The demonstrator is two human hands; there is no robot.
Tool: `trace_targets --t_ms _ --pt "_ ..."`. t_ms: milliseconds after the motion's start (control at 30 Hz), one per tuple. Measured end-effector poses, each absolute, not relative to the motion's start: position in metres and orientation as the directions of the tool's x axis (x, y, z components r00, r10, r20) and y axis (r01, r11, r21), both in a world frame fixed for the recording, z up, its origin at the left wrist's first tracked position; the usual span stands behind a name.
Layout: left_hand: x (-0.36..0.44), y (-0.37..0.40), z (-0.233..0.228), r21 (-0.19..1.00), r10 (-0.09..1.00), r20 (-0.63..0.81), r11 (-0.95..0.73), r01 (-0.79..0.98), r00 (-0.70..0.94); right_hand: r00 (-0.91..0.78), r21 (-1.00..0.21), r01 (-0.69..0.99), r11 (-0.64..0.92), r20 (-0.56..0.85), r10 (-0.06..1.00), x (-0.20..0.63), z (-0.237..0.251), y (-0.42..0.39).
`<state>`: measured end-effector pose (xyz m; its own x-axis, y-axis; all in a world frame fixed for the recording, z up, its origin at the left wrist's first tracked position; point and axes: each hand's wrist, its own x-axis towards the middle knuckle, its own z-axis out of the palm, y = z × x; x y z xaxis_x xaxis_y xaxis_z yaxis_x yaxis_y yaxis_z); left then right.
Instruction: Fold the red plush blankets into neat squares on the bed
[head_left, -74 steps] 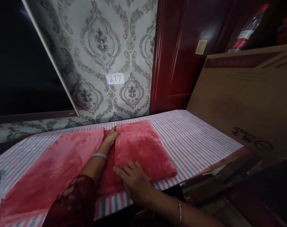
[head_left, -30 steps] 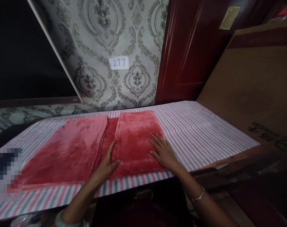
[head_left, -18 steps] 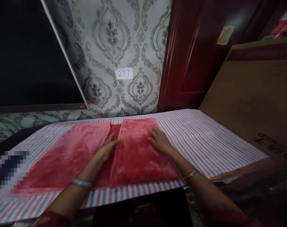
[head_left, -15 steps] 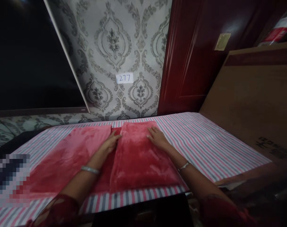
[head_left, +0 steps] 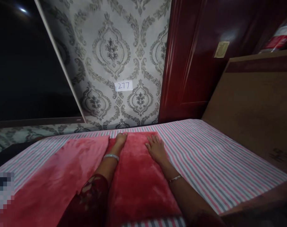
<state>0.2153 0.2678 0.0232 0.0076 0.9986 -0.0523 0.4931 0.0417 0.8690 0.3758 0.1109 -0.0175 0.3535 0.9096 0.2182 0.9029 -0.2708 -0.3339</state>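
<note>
A red plush cloth lies on the striped cover, with a broad left part (head_left: 63, 170) and a folded right panel (head_left: 140, 183) on top; a darker strip shows between them. My left hand (head_left: 121, 138) is closed at the far left corner of the folded panel, its fingertips curled on the edge and partly hidden. Flat on the panel's far right side rests my right hand (head_left: 156, 149), fingers spread. Bracelets are on both wrists.
The pink, grey and white striped cover (head_left: 195, 151) spreads over the table. A large cardboard box (head_left: 252, 104) stands at the right, with a bottle (head_left: 279, 37) behind it. A dark screen (head_left: 32, 69) is at the left, and a paper label (head_left: 123, 85) is on the wall.
My left hand has moved forward and right along the fold to the far corner, its fingers curling in. My right hand stays on the panel, now flatter. The view has moved closer to the cloth.
</note>
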Motion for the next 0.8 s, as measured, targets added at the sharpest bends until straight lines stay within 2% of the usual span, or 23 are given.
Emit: trace_targets --t_ms 200,400,600,800 --pt "0.211 0.259 0.012 0.708 0.993 0.092 -0.018 0.706 -0.067 0.318 -0.335 0.911 -0.24 0.202 0.926 0.38 -0.017 0.111" --pt "0.208 0.265 0.008 0.624 0.996 0.088 -0.054 0.78 -0.001 0.337 -0.344 0.902 -0.261 0.183 0.924 0.383 -0.021 0.112" --pt "0.206 0.264 0.007 0.644 0.996 0.085 -0.038 0.764 -0.022 0.34 -0.351 0.899 -0.262 0.182 0.923 0.383 -0.021 0.112" --pt "0.201 0.269 0.017 0.76 1.0 0.012 -0.015 0.65 0.009 0.345 -0.363 0.895 -0.258 0.198 0.918 0.381 -0.019 0.111"
